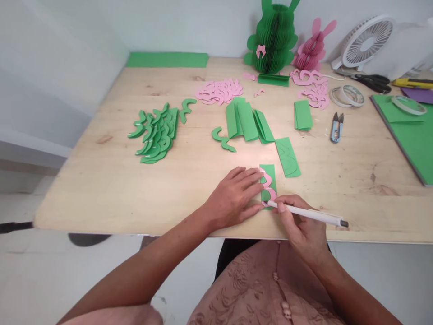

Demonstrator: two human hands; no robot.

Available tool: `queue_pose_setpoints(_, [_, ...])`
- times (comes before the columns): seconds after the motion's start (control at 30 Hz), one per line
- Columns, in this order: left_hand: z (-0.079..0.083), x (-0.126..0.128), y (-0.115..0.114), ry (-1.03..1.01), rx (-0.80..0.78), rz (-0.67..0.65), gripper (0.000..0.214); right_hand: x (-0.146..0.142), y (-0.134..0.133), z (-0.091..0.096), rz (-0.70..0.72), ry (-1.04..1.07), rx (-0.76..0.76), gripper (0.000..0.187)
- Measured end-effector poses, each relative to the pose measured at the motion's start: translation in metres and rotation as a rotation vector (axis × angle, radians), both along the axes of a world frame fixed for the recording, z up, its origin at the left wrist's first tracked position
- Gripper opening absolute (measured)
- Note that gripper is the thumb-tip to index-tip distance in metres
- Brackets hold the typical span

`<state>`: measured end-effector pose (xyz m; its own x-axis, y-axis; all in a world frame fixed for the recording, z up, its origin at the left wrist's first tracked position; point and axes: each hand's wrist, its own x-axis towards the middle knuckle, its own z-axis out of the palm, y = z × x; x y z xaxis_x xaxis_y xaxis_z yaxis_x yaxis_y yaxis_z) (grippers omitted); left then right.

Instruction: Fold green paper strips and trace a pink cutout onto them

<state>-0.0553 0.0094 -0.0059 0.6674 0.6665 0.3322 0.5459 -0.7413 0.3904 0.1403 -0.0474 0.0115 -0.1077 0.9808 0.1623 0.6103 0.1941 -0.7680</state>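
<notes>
My left hand lies flat with fingers stretched out, its fingertips on the left edge of a pink curved paper cutout. The cutout rests on a small upright green paper piece near the table's front edge. In my right hand is a white pen, its tip touching the lower end of the cutout. Just beyond lies another green paper piece with a curved outline drawn on it. Several folded green papers and a green curved cutout lie farther up.
Green cutouts are piled left, pink cutouts behind. At the back stand a green honeycomb paper figure, a pink one and a fan. Thread snips, tape rolls, black-handled scissors and green sheets lie right.
</notes>
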Motion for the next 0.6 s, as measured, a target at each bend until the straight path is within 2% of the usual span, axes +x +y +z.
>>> queue_pose_setpoints(0.6, [0.0011,0.0001,-0.0002,-0.002,-0.001,0.005,0.033,0.0038,-0.0007,0.0012,-0.048,-0.070,0.038,0.014])
